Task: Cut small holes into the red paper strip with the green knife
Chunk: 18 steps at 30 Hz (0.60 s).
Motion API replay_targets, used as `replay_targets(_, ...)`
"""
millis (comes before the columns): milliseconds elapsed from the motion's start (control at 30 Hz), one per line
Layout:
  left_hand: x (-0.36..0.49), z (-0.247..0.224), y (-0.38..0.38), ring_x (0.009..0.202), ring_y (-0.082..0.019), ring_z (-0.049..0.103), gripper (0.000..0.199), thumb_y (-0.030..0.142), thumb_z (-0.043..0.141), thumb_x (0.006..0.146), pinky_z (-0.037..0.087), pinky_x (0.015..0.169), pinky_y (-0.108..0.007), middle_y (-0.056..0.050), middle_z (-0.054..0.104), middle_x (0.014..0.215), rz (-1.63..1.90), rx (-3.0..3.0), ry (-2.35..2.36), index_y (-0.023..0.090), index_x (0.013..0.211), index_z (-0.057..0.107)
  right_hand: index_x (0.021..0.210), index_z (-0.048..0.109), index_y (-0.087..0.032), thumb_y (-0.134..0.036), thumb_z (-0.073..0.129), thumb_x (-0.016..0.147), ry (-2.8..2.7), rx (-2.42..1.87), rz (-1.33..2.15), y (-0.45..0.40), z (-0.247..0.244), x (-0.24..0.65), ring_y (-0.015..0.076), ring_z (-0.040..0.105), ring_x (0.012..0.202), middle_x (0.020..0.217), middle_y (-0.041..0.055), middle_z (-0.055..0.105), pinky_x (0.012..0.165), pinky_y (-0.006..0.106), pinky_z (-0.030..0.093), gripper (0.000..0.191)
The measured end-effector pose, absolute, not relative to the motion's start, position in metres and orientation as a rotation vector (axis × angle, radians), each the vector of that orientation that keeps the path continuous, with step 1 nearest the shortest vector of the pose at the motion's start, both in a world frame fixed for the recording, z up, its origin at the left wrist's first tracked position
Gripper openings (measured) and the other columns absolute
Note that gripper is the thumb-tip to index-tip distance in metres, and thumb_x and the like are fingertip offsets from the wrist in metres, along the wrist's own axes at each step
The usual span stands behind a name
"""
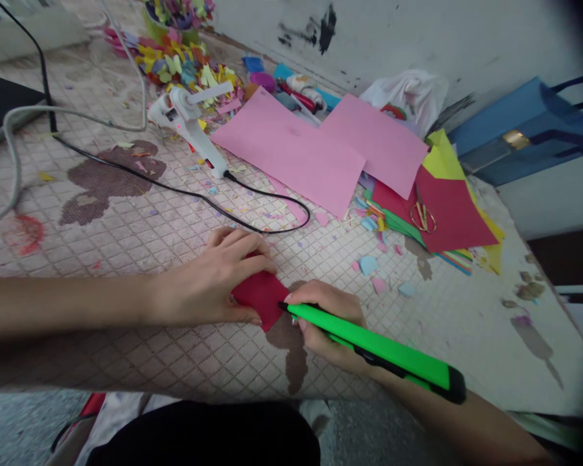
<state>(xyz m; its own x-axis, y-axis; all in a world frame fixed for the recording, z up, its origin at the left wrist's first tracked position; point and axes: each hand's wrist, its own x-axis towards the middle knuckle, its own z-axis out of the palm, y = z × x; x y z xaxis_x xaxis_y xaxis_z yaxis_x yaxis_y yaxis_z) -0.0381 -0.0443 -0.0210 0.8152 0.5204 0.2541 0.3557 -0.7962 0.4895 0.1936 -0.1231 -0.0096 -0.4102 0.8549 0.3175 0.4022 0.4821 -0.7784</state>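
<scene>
1. A small piece of deep-red, flat craft material (260, 298) is held down on the pale, diamond-patterned cloth (126, 259), near side, roughly mid-scene. It's gripped by the left hand (228, 275), with fingers curled in and thumb at its near edge; grip pressure can't be told.
2. A long bright-green tool with black trim (398, 349) is held by the right hand (333, 298), fingers closed around it close to the dark tip. The tip is set at the red piece's right edge.
3. Possible slip-ups, imo: if the red piece is pinned too lightly, it could be skewed by a push from the tip. If the tip skids left, the left thumb could get poked.
4. A white glue gun (197, 133) sits farther off, left. If its looped black cable (175, 189) gets snagged, it could be tipped.
</scene>
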Motion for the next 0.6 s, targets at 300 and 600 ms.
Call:
replay_targets(300, -0.0388, -0.0182, -0.0452, 0.11, -0.03, 0.05, 0.045, 0.044, 0.078, 0.078, 0.033, 0.096, -0.046, -0.007, 0.056, 0.117, 0.51, 2.574, 0.665, 0.022, 0.112, 0.059, 0.094, 0.066, -0.019, -0.011, 0.057, 0.08, -1.842, -1.101, 0.859, -0.1241, -0.0073, 0.1931, 0.0129, 0.065, 0.059, 0.074, 0.0011, 0.069, 0.056, 0.025, 0.053, 0.018)
replay_targets(600, -0.0386, -0.0189, -0.0471, 0.108, -0.029, 0.05, 0.046, 0.042, 0.079, 0.076, 0.034, 0.096, -0.046, -0.007, 0.057, 0.114, 0.521, 2.581, 0.683, 0.021, 0.113, 0.059, 0.094, 0.068, -0.018, -0.011, 0.057, 0.08, -1.879, -1.1, 0.824, -0.1233, -0.0064, 0.1927, 0.0129, 0.066, 0.06, 0.074, 0.0017, 0.07, 0.057, 0.025, 0.053, 0.019)
